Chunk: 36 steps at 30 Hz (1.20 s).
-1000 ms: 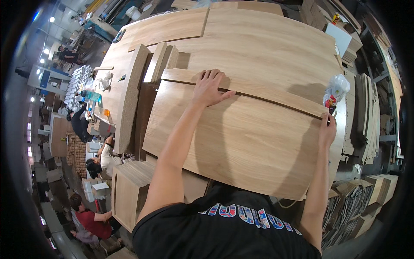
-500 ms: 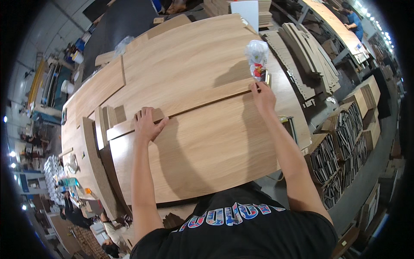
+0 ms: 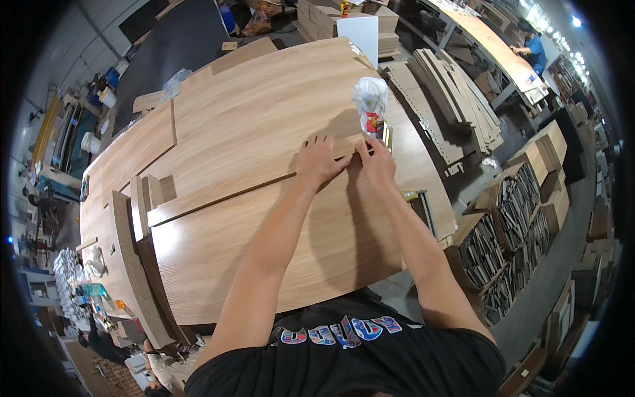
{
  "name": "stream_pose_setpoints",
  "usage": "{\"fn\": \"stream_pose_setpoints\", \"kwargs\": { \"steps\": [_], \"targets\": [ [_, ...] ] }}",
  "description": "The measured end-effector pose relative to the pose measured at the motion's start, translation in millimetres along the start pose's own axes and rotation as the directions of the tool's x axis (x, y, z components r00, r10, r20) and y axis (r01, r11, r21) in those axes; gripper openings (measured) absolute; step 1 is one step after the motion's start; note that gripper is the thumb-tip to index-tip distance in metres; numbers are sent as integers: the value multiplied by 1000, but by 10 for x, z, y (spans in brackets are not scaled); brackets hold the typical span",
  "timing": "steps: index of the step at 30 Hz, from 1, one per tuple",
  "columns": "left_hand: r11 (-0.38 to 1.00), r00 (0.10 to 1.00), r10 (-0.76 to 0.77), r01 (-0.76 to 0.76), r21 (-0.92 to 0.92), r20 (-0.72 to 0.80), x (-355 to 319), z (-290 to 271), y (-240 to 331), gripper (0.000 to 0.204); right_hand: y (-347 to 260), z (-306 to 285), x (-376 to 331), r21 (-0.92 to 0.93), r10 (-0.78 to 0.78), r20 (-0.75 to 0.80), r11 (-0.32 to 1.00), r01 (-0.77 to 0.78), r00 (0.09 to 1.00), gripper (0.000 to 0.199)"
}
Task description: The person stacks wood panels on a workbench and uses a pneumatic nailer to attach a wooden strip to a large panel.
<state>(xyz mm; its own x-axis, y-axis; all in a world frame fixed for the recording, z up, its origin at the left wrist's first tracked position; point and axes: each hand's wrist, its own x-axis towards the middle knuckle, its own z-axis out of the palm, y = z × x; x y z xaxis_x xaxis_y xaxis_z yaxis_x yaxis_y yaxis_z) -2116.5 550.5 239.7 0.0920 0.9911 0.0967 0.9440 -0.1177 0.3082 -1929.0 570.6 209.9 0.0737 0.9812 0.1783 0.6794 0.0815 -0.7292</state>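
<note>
A large oak-coloured panel (image 3: 284,245) lies flat in front of me on a wide wooden worktop (image 3: 264,112). Along its far edge runs a narrow wooden strip (image 3: 218,195). My left hand (image 3: 319,161) lies flat, fingers spread, on the right end of that strip. My right hand (image 3: 375,159) is just beside it, fingertips pinching at the strip's end edge. A plastic bottle wrapped in a clear bag (image 3: 370,106) stands right behind my right hand.
Short wooden offcuts (image 3: 142,205) stand at the panel's left end. Stacks of drilled boards (image 3: 456,99) lie to the right, with racks of parts (image 3: 509,218) below them. A white board (image 3: 357,33) leans at the back. A person in blue (image 3: 532,43) works far right.
My left hand has slid right along the strip until it sits next to my right hand. The view has turned further toward the right end of the panel.
</note>
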Motion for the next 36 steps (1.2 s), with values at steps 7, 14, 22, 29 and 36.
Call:
{"fn": "stream_pose_setpoints", "kwargs": {
  "steps": [7, 14, 22, 29, 36],
  "targets": [
    [998, 997, 60, -60, 5, -48, -191, 27, 71, 72, 73, -76, -172, -59, 18, 35, 998, -16, 999, 37],
    [999, 993, 45, -45, 3, -107, -245, 23, 76, 70, -73, -110, -243, 7, 33, -2, 999, -33, 999, 36],
    [998, 992, 58, -56, 25, -114, -204, 56, 34, 72, 32, -86, -189, 11, -87, -46, 996, 87, 995, 37],
    [1000, 994, 20, -18, 20, -108, -164, 23, 1, 72, 67, 0, -86, -29, -118, -50, 993, 116, 992, 36],
    [999, 994, 35, -35, -1, -105, -166, -4, -44, 70, -46, -23, -95, -73, -125, -31, 990, 122, 992, 37]
  ]
}}
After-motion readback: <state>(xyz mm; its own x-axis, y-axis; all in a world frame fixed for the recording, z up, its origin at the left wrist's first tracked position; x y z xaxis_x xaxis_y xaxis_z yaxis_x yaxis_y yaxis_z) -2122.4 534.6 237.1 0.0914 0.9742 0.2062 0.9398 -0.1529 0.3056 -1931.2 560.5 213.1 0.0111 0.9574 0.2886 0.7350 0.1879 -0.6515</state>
